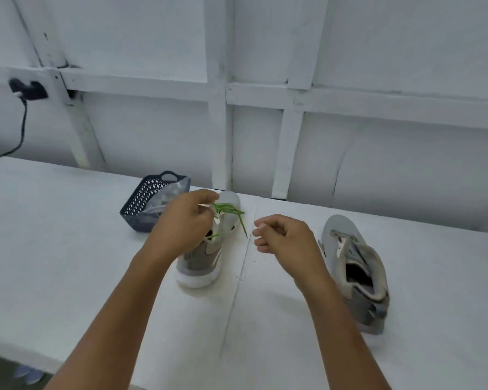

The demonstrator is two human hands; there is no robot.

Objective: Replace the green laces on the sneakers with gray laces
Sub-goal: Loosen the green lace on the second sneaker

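Note:
Two grey sneakers stand on the white table. The left sneaker (202,263) carries a green lace (229,210) across its front eyelets. My left hand (185,223) hovers over this shoe and pinches the green lace near its top. My right hand (282,235) hangs in the air between the shoes with fingers curled and nothing visible in them. The right sneaker (355,274) has no lace and its tongue lies open. No loose grey lace is plainly visible.
A dark mesh basket (141,206) holding a clear plastic packet (171,197) sits behind the left sneaker. A black cable (23,125) hangs from a wall socket at far left. The white table (68,235) runs to a framed white wall.

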